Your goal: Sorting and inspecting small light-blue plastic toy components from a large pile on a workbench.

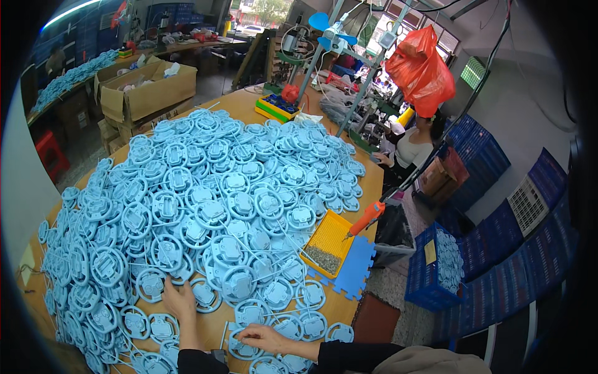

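Observation:
A large heap of light-blue plastic ring-shaped parts point(212, 213), with boxy centres and thin stems, spreads over the wooden table. My left hand point(179, 302) reaches up to the heap's near edge, thumb and fingers apart, beside one ring part point(151, 285). Closer to me, my right hand point(264, 339) rests over another ring part point(244, 350), its fingers bent down onto the part's centre and partly covering it. An orange electric screwdriver point(367, 219) hangs tip-down above a yellow tray point(339, 232) of small metal screws, right of the heap.
Under the tray lies a blue foam mat point(360, 265) at the table's right edge. A blue crate point(430, 299) of similar parts stands on the floor. Stacked blue crates point(523, 249) line the right side. Beyond the table sit a cardboard box point(149, 93) and a person point(414, 149).

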Tool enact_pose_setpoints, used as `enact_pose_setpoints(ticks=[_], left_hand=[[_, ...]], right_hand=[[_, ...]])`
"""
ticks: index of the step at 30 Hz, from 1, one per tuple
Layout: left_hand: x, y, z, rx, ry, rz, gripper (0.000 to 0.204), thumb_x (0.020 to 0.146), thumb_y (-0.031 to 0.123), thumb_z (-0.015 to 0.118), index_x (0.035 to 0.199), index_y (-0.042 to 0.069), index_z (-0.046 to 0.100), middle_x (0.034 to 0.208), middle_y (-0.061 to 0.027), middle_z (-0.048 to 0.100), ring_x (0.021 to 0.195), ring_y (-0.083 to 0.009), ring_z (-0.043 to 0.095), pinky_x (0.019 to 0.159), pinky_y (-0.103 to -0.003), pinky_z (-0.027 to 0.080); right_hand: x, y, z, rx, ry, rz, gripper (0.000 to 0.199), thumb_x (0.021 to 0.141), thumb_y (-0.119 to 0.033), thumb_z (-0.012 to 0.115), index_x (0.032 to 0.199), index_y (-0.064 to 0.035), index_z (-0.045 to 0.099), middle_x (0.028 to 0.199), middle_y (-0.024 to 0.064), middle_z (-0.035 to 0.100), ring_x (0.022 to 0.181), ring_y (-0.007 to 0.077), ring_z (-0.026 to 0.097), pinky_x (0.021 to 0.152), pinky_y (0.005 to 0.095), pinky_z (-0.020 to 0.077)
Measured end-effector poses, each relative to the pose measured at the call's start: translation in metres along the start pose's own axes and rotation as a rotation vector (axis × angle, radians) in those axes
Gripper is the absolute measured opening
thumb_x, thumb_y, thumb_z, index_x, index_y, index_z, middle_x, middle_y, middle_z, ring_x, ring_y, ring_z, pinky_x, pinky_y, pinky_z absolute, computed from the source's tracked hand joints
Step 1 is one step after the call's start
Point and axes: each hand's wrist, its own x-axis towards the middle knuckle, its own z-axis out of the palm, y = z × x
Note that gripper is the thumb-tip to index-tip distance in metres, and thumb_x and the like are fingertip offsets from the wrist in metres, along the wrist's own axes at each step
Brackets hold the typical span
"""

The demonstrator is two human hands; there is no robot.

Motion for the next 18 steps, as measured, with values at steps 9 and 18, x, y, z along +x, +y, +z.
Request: enact_pose_setpoints(ticks=[9,18], left_hand=[[0.062,0.015,0.032,-0.896,0.008,-0.327,0.067,0.079,0.008,0.060,0.139,0.006,0.032,0.131,-0.0193,0.044,0.113,-0.0312,0.051,0.086,-0.040,0.046],[0.016,-0.011,0.003,-1.203,-0.509,-0.441,0.029,0.085,0.017,0.054,0.113,0.009,0.050,0.095,-0.0107,0.061,0.078,-0.0237,0.062,0.060,-0.039,0.054]], right_hand=[[0.006,0.025,-0.003,-0.007,-0.020,0.082,0.023,0.089,-0.020,0.059,0.107,-0.0062,0.064,0.092,0.0037,0.058,0.081,0.0117,0.054,0.069,0.0275,0.0431],[0.007,0.003,-0.005,0.057,-0.050,0.044,0.022,0.090,-0.018,0.057,0.107,-0.0058,0.063,0.092,0.0031,0.058,0.081,0.0098,0.054,0.070,0.0266,0.0440]])
